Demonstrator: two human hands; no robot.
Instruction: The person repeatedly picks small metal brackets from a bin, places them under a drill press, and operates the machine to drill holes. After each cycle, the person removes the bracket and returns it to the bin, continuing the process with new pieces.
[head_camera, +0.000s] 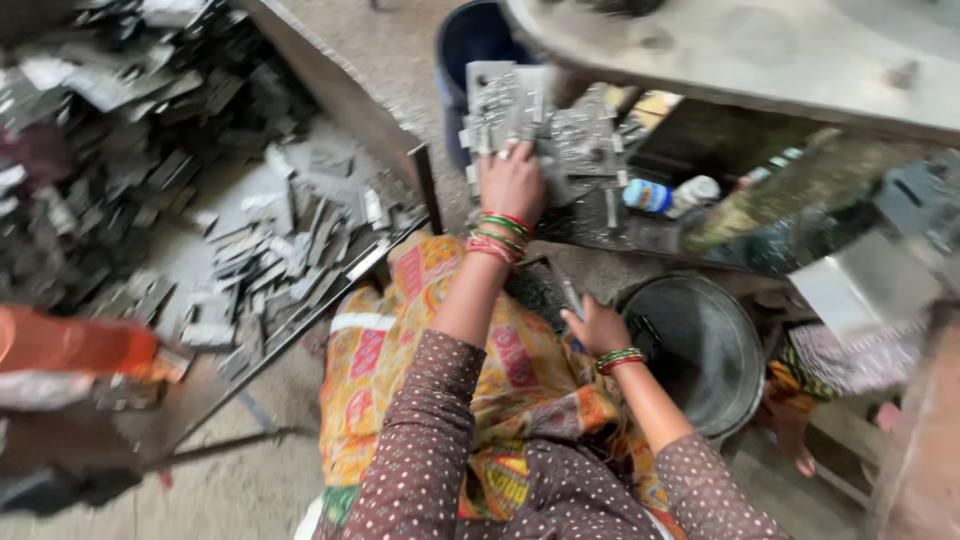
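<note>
Our left hand (512, 182) fingers clamped on the grey metal plate stack (530, 125), held up ahead of us, long axis running away | our right hand (595, 325) curled on a thin metal strip (566, 292), beside the dark round tub (700, 345) | motion blur hides the plates' edges; the scrap tray (330, 90) lies far left.

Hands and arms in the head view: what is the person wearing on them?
Both arms have short brown sleeves with white dots. The left hand has a ring and red and green bangles at the wrist; the right hand has similar red and green bangles.
</note>
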